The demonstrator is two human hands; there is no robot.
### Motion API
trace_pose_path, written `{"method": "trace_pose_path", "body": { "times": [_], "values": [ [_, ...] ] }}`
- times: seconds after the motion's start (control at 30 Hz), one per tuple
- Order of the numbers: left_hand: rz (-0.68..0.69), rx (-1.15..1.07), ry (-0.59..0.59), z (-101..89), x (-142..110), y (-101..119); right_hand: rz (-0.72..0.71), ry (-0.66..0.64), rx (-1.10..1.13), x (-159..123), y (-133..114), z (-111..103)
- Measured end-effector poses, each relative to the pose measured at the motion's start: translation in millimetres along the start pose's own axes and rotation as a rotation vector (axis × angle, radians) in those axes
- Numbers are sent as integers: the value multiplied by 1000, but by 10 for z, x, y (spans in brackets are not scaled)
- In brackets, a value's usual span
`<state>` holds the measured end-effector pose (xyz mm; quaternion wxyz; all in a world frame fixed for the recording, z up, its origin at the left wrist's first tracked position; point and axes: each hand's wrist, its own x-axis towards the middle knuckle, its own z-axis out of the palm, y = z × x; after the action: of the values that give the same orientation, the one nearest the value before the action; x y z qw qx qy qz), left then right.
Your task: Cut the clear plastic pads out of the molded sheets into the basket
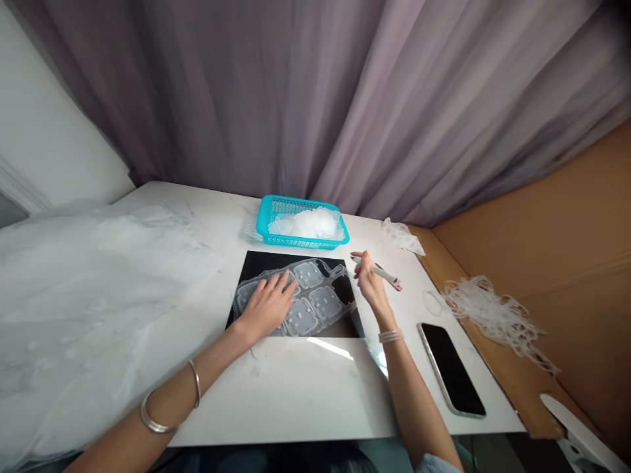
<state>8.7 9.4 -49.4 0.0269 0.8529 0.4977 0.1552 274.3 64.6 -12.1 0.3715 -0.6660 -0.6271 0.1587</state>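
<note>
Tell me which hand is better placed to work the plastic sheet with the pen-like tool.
Probably the right hand: it holds the pen-like tool beside the plastic sheet, while the left hand rests on it.

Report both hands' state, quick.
Left hand: open, resting on the translucent molded sheet.
Right hand: closed around a pen-like tool.

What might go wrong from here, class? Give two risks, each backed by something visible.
The left hand rests flat on the clear molded sheet; if the sheet slips, the pen-like tool in the right hand might stray towards those fingers.
The phone lies near the table's front edge, beside the right forearm, so a careless elbow could perhaps knock it off.
</note>
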Motion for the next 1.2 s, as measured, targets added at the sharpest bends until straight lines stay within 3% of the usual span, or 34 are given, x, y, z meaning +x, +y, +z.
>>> {"method": "trace_pose_path", "body": {
  "times": [0.17, 0.3, 0.6, 0.97, 1.2],
  "values": [
    [134, -85, -8, -85, 11, -165, -119, -299, 328, -202, -360, 483],
    [158, -168, -2, -34, 3, -190, -149, -330, 333, -300, -450, 675],
    [123, -216, -16, -3, -9, -195, -228, -397, 198, -234, -578, 647],
    [120, -214, -31, -35, 5, -176, -332, -380, 42, -193, -663, 721],
    [106, -223, -20, -42, 6, -175, -422, -393, -101, -445, -595, 562]
  ]
}}
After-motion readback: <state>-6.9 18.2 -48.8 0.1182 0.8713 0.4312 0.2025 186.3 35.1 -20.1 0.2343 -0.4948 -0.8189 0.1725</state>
